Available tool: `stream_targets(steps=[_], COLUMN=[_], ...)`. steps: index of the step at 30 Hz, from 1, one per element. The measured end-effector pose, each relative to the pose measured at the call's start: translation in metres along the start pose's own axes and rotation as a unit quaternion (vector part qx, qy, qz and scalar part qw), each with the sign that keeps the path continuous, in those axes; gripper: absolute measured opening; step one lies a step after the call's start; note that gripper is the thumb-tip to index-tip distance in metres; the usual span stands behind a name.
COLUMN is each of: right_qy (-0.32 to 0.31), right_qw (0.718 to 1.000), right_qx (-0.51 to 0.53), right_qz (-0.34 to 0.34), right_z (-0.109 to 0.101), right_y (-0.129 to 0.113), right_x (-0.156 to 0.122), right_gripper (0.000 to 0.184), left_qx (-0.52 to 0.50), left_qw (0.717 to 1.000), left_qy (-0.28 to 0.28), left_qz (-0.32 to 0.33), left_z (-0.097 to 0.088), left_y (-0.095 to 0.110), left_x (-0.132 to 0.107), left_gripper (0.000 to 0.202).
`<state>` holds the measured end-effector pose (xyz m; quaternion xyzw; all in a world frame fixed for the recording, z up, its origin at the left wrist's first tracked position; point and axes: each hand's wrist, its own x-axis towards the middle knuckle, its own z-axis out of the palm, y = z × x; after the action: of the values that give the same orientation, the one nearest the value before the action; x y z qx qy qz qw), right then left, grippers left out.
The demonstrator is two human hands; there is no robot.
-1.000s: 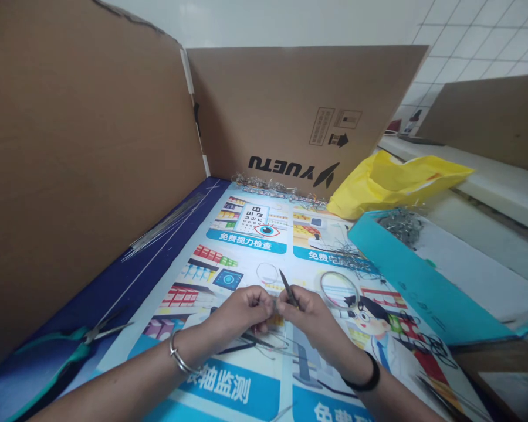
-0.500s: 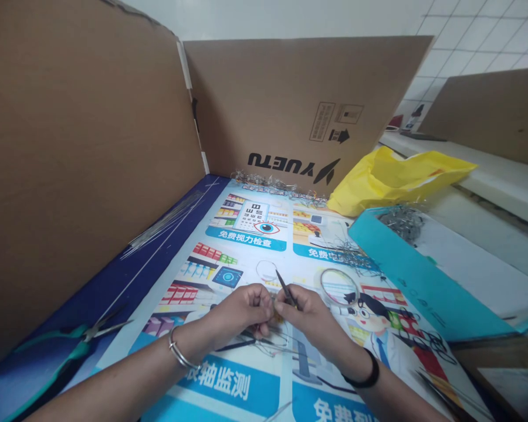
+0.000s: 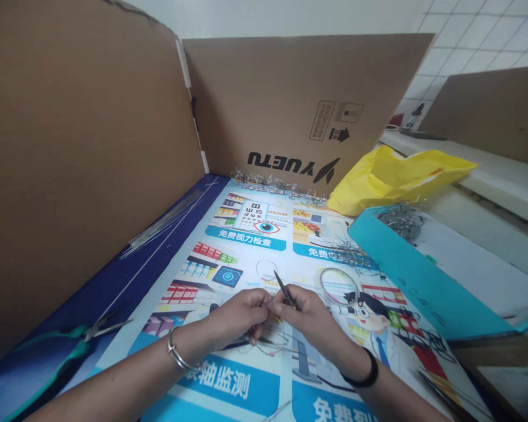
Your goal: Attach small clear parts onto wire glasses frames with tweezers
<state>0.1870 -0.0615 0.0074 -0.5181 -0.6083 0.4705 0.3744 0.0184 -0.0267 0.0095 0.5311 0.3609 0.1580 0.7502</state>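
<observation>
My left hand [image 3: 249,313] is closed, with thumb and fingers pinched together on thin wire [image 3: 275,316]; its fingertips cover most of the piece. Close against it, my right hand [image 3: 301,306] grips a slim dark pointed tool [image 3: 282,286], perhaps tweezers, whose tip points up and away. The fingertips of both hands meet around the wire. A thin wire loop [image 3: 266,261] shows just beyond them. Below the hands lie loose wires [image 3: 273,346] and dark slender pieces on the printed sheet. A round coil of wire [image 3: 320,286] rests to the right of my right hand.
Teal-handled pliers [image 3: 85,334] lie open at the left. Straight wires [image 3: 162,225] lie beside the left cardboard wall [image 3: 83,146]. A teal box [image 3: 422,281] with tangled wire [image 3: 402,223] stands at the right, before a yellow bag [image 3: 396,176]. Wire pieces line the back cardboard [image 3: 290,88].
My left hand has shifted slightly, and its fingers are bent differently around the wire. The right hand and its pointed tool have hardly moved.
</observation>
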Motion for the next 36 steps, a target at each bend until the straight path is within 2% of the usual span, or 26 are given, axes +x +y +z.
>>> stream_targets(steps=[5, 10, 13, 19, 24, 36], right_qy=[0.006, 0.021, 0.031, 0.038, 0.026, 0.017], right_qw=[1.000, 1.000, 0.999, 0.999, 0.999, 0.999], right_qx=[-0.003, 0.019, 0.027, 0.002, -0.040, -0.024], right_qz=[0.000, 0.011, 0.016, 0.015, 0.010, 0.012], right_z=[0.0006, 0.0031, 0.0045, 0.0063, 0.0060, 0.0041], right_y=[0.0025, 0.0031, 0.0018, -0.0015, -0.0010, 0.0012], right_x=[0.0010, 0.0013, 0.0014, -0.0003, -0.0017, 0.0003], right_gripper=[0.013, 0.012, 0.011, 0.006, 0.004, 0.008], left_qx=[0.024, 0.049, 0.048, 0.067, 0.042, 0.034], left_qw=[1.000, 0.999, 0.999, 0.998, 0.999, 0.999], left_qy=[0.002, -0.005, -0.001, 0.019, 0.022, 0.032], left_qz=[-0.013, 0.006, 0.011, 0.002, 0.000, 0.015], left_z=[0.0000, 0.0005, 0.0009, 0.0021, 0.0016, -0.0009], left_y=[-0.0024, -0.0011, 0.0002, 0.0006, -0.0006, -0.0078], left_x=[0.0007, -0.0014, -0.0024, -0.0024, -0.0007, 0.0024], left_gripper=[0.010, 0.031, 0.036, 0.035, 0.032, 0.026])
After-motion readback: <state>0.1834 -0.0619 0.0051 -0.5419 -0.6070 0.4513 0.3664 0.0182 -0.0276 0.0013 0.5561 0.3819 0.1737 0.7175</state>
